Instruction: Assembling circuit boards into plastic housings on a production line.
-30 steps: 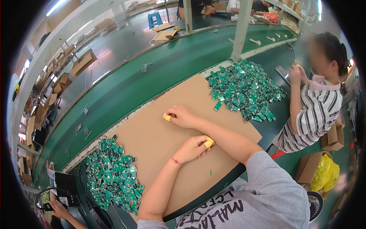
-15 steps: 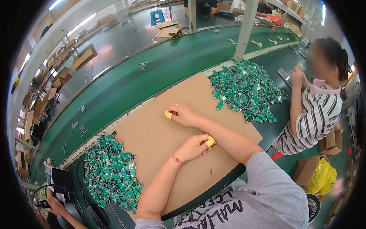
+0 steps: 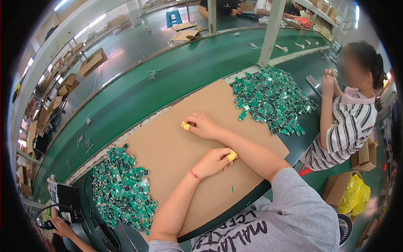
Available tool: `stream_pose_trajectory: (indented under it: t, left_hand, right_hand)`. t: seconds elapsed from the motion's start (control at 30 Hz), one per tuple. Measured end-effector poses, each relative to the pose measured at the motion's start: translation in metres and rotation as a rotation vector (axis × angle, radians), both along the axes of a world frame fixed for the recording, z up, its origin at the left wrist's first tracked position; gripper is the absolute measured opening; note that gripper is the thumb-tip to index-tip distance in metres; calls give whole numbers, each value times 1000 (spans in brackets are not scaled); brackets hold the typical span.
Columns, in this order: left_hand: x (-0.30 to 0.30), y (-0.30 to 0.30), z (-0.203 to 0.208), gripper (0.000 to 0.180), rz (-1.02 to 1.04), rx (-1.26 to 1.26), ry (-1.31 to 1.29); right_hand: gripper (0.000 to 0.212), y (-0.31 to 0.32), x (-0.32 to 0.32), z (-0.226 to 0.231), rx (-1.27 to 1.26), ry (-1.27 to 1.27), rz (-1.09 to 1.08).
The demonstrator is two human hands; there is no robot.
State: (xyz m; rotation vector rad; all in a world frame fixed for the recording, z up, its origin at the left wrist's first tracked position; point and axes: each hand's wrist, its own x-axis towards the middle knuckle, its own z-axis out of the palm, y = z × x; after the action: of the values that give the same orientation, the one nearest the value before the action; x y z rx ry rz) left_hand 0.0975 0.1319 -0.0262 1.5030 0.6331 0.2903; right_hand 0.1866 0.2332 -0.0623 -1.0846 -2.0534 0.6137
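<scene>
A brown cardboard sheet lies under both my hands. My right hand rests near its middle, fingers curled in, yellow finger covers on the tips and a ring on one finger. Closer to me, my left hand is also closed, with yellow covers on thumb and finger, its tips beside my right forearm. No object shows in either hand. Small green circuit boards lie heaped on both sides: one pile at the left, another pile at the far right. A small green sliver sits on the cardboard near me.
Beyond the cardboard runs a green conveyor belt carrying several small metal-coloured frames. A post rises at its near edge. A co-worker sits at the right, hands raised. At lower left are a black device and another person's hand.
The small frames on the belt have shifted left and toward me. The co-worker at the right has lifted their hands slightly. My own hands look the same.
</scene>
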Motion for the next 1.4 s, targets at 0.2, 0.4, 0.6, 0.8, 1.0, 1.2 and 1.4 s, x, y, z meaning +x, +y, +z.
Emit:
stream_pose_trajectory:
  t: [0.2, 0.4, 0.6, 0.8, 1.0, 1.2, 1.4]
  left_hand:
    - [1, -1, 1, 19, -7, 34, 1]
    - [2, -2, 3, 19, 7, 5, 19]
    - [2, -2, 3, 17, 43, -7, 25]
    - [3, -3, 6, 20, 47, -25, 44]
    - [7, -4, 10, 20, 53, -54, 73]
    - [-2, -5, 9, 18, 122, -64, 97]
    - [26, -6, 15, 17, 23, -25, 65]
  right_hand:
    - [14, -3, 2, 6, -30, -15, 11]
    - [15, -6, 5, 11, -90, -18, 7]
    - [14, -1, 0, 4, -10, -32, 3]
    - [14, -4, 1, 7, -13, -11, 3]
    - [19, 15, 14, 14, 107, 527, -28]
    - [29, 93, 179, 110, 345, 583, -1055]
    - [51, 27, 470, 168, 110, -678, -1715]
